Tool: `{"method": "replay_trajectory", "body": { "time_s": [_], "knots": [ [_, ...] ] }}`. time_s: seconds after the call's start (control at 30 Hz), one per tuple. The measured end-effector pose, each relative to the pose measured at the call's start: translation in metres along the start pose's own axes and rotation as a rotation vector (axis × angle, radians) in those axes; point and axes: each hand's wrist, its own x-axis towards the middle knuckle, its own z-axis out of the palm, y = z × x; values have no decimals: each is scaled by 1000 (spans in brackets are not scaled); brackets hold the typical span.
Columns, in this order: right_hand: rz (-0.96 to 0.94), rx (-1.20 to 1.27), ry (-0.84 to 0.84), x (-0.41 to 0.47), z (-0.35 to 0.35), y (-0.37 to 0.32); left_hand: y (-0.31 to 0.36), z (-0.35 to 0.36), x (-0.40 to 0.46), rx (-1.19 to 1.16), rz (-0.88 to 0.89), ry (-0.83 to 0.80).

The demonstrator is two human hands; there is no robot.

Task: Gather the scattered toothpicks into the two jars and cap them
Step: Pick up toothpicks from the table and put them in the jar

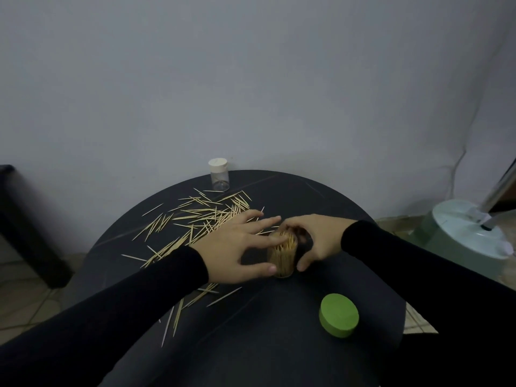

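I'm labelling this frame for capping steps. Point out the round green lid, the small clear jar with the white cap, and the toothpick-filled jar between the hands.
round green lid (338, 312), head view, flat top.
small clear jar with white cap (219, 178), head view, clear wall.
toothpick-filled jar (282, 258), head view, side wall.

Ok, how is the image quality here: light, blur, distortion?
Head view: dim, flat light with a bluish cast; no glare. Wide-angle bending curves the table edge. The hands and the toothpicks are slightly soft, and the far jar is readable.

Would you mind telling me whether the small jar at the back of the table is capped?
Capped: a pale lid sits on the small clear jar, which stands upright and looks nearly empty.
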Motion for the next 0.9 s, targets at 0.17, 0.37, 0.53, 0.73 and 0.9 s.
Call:
{"method": "replay_trajectory", "body": {
  "time_s": [0.17, 0.37, 0.53, 0.73, 0.9],
  "knots": [
    [58, -108, 115, 16, 3, 5, 3, -4, -3, -145, -130, 77],
    [41, -221, 229, 41, 7, -3, -26, -8, -6, 83, -517, -110],
    [-95, -202, 202, 73, 8, -10, -34, -3, -8, 63, -649, -164],
    [-230, -300, 214, 94, 13, -11, -43, 6, -7, 111, -637, -49],
    [-197, -402, 278, 87, 14, -4, -47, 10, 0, 107, -634, 24]
  ]
}}
